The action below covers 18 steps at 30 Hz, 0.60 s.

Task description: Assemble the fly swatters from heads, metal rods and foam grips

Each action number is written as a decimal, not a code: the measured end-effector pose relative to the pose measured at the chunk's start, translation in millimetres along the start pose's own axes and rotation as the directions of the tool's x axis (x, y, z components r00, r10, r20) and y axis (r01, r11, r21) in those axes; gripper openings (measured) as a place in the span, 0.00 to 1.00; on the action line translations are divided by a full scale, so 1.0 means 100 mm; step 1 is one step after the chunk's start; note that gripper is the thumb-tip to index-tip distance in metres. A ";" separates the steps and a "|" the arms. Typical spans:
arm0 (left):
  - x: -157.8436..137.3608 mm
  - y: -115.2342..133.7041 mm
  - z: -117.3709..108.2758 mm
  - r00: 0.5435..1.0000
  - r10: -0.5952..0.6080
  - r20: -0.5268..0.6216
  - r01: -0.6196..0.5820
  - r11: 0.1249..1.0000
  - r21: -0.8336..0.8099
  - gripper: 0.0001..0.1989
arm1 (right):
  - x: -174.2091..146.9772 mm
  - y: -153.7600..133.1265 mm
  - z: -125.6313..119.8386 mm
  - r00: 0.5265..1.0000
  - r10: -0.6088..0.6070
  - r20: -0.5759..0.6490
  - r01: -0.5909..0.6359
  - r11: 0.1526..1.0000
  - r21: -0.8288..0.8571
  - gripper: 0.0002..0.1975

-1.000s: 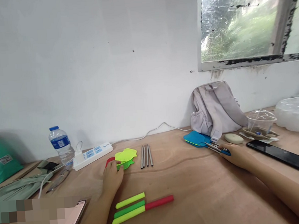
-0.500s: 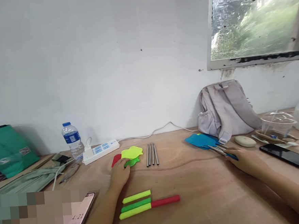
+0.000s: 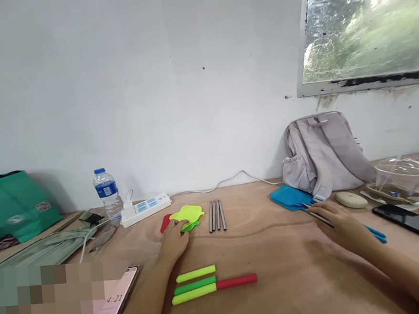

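Right hand holds a slim metal rod; left hand touches swatter heads.
The right fingers are narrow around the rod, whose far end reaches the blue fly-swatter heads just beyond; blue handles show past the wrist. The left fingertips are at the near edge of the yellow head, overlapping the green head, beside the red head; I cannot tell if they pinch. Metal tubes lie between the hands.

Left hand, right hand well apart, palms down, both curled.
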<state>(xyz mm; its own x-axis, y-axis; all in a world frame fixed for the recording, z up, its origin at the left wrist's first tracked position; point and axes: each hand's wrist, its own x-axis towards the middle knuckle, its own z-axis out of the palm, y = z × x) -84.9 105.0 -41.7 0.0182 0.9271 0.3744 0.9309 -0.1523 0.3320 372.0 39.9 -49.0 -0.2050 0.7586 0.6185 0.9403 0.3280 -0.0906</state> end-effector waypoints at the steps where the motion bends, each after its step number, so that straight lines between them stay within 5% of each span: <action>1: 0.00 0.00 0.00 1.000 0.001 0.001 -0.001 1.000 -0.004 0.19 | 0.00 -0.17 0.02 0.998 -0.060 0.026 0.058 0.995 0.076 0.13; 5: -0.01 0.05 -0.03 1.000 0.009 -0.018 -0.009 1.000 -0.029 0.18 | 0.09 -0.93 0.21 0.964 -0.221 0.145 0.156 0.918 0.364 0.12; 10: 0.01 0.35 -0.24 1.000 0.018 0.007 -0.018 0.998 -0.065 0.16 | 0.57 -1.62 0.58 0.968 -0.215 0.131 0.110 0.828 0.549 0.12; 18: -0.25 0.85 -0.74 0.897 0.203 0.393 -0.198 0.979 -0.055 0.13 | 0.95 -1.85 0.84 0.944 -0.140 0.300 -0.033 0.861 0.507 0.15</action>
<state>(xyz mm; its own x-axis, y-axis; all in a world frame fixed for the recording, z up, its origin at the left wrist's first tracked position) -33.5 43.4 40.8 0.3488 0.9351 0.0632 0.8874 -0.3512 0.2986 156.0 98.6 -38.6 -0.4065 0.8387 0.3625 0.6790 0.5428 -0.4943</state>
